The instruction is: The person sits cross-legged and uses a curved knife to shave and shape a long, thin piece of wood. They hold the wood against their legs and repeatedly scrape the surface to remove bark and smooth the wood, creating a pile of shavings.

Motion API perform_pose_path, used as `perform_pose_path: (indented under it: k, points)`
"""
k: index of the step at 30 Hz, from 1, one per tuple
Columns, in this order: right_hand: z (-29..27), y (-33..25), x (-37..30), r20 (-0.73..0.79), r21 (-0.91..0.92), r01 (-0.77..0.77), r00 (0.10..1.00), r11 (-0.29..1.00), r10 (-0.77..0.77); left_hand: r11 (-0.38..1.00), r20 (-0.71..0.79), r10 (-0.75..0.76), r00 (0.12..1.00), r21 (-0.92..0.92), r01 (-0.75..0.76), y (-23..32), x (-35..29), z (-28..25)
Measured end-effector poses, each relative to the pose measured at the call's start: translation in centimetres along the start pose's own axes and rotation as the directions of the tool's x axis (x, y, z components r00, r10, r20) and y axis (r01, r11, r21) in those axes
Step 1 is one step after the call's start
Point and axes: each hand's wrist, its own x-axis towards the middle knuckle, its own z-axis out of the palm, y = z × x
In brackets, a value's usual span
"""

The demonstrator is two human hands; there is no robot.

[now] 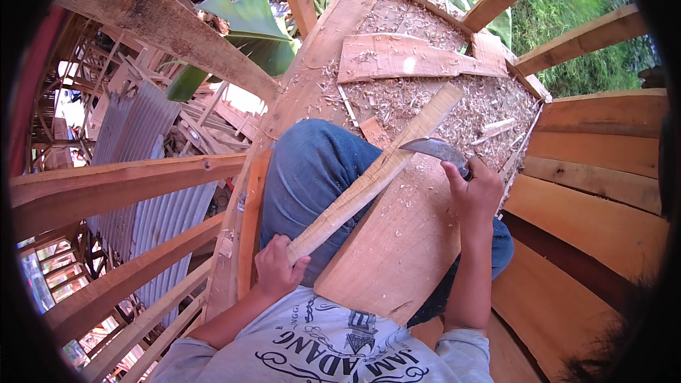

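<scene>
My left hand (279,268) is closed around the near end of a long, pale wooden stick (376,177) with roughly carved sides. The stick slants up and to the right, past my bent knee, over a wide plank (397,248). In my right hand (474,188) is a curved knife (436,147) with a dark metal blade. Its handle is mostly hidden in my fist. The blade points left, with its tip at or very near the stick's edge; whether they touch I cannot tell. My right thumb is raised beside the handle.
Wood shavings (397,103) cover the boards ahead, around a flat wood piece (404,57). Wooden rails (128,188) line the left, above corrugated metal sheets (152,206) and scrap wood below. A plank wall (596,206) stands on the right. Banana leaves (259,32) hang beyond the front left edge.
</scene>
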Motion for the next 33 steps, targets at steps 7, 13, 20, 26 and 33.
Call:
perform_pose_path:
  k: [7,13,20,26,33]
  points:
    - [-3.3,-0.4,-0.5,0.082,0.087,-0.186,0.980,0.979,0.179,1.000,0.006,0.004,1.000,-0.020,-0.004,0.0,0.3,-0.1]
    - [-1.5,-4.8,-4.4,0.260,-0.001,0.136,0.957,0.991,-0.131,0.994,0.041,-0.095,0.995,-0.049,0.097,1.0,0.9,-0.6]
    - [-0.4,-3.4,-1.6,0.220,-0.135,0.230,0.955,0.964,-0.197,0.990,0.005,-0.124,0.992,-0.061,0.124,1.8,1.3,-0.5]
    - [-1.7,3.4,4.0,-0.034,-0.106,-0.307,0.952,0.946,0.305,0.995,0.034,-0.095,0.995,-0.037,0.096,1.1,0.8,-0.5]
    - [-5.4,2.7,-0.1,0.091,0.060,-0.255,0.964,0.965,0.249,0.995,0.079,-0.095,0.992,-0.013,0.097,1.5,1.6,-0.6]
